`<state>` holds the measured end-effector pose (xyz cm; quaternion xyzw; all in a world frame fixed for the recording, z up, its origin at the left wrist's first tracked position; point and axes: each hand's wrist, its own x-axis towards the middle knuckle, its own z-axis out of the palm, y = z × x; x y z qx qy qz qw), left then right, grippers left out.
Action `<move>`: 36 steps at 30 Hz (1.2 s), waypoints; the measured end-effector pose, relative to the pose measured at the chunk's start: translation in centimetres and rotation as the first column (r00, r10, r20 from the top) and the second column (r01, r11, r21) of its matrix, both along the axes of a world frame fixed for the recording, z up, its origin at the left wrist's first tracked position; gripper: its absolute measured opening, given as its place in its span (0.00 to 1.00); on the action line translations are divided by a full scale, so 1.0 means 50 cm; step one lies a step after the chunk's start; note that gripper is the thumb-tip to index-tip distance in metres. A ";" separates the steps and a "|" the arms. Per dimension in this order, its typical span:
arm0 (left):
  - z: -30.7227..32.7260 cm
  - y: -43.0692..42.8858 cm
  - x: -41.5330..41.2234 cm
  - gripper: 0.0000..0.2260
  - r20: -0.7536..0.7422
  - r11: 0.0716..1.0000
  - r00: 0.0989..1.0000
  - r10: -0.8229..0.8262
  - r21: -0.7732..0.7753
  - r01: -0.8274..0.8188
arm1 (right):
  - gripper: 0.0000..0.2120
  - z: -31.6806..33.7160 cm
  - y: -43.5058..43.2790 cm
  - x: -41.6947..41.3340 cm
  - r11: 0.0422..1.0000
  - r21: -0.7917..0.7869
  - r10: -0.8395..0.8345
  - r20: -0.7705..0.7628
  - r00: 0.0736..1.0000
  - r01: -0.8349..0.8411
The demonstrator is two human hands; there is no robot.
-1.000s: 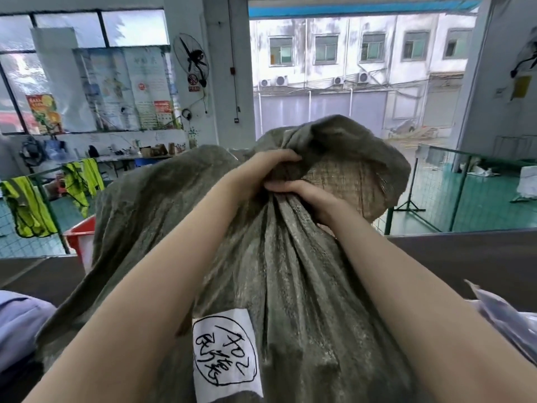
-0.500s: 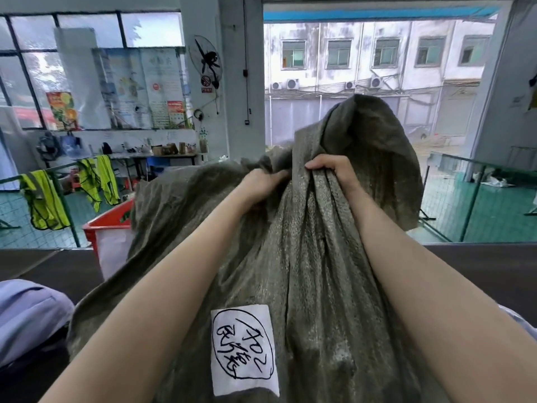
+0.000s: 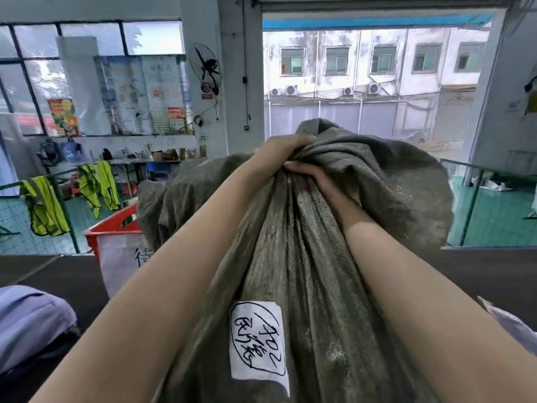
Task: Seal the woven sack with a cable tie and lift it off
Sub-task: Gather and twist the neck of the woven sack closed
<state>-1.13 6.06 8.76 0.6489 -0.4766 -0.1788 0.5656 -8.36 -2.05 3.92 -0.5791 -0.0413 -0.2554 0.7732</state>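
Note:
A full grey-green woven sack (image 3: 305,271) stands right in front of me, with a white handwritten label (image 3: 257,343) on its near side. Its mouth is bunched into a neck, and loose cloth flops over to the far right. My left hand (image 3: 283,152) is clenched on the top of the bunched neck. Just below it my right hand (image 3: 312,177) wraps around the neck, thumb towards me. The two hands touch. No cable tie is visible.
A red crate (image 3: 116,225) with a white sheet on it stands behind the sack at left. Dark partition walls (image 3: 479,271) run along both sides. A blue-grey bundle (image 3: 29,321) lies at lower left. Green fencing with yellow vests (image 3: 46,207) is farther back.
Half a second ago my right hand held a raised fold of the mouth high. That fold has come down, and my right hand now grips the neck under my left hand.

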 end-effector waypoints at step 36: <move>0.078 0.017 0.038 0.09 0.085 0.920 0.919 0.384 -0.115 -0.374 | 0.08 0.051 0.003 0.006 0.997 -0.016 -0.068 0.041 0.997 0.069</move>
